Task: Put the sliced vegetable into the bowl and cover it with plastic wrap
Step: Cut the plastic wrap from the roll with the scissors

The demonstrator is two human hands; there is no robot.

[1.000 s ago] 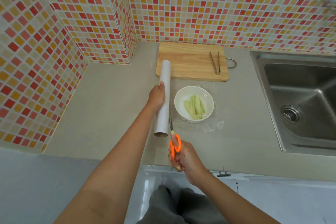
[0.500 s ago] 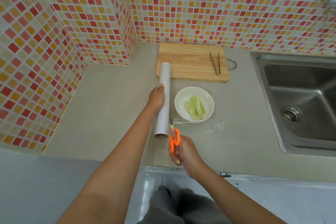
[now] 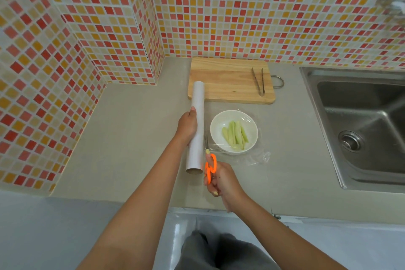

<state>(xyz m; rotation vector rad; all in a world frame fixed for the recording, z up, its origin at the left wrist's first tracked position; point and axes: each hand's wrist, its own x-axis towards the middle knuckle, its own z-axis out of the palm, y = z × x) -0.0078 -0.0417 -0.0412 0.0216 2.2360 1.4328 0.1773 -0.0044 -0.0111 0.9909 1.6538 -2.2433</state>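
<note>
Our left hand (image 3: 188, 126) grips the wrap roll (image 3: 196, 129) just left of the bowl (image 3: 234, 131), which holds the sliced vegetable (image 3: 235, 135); our right hand (image 3: 220, 178) grips the scissors (image 3: 209, 165). An uneven cut could drag the film off the bowl.

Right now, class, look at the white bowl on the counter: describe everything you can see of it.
The white bowl is round, shallow and glossy, likely ceramic. It stands upright on the grey counter, in front of the wooden cutting board. Pale green vegetable strips lie side by side inside. Clear plastic wrap is stretched over it and spreads crinkled onto the counter. Neither hand touches it; the scissors' blades lie by its left rim.
</note>
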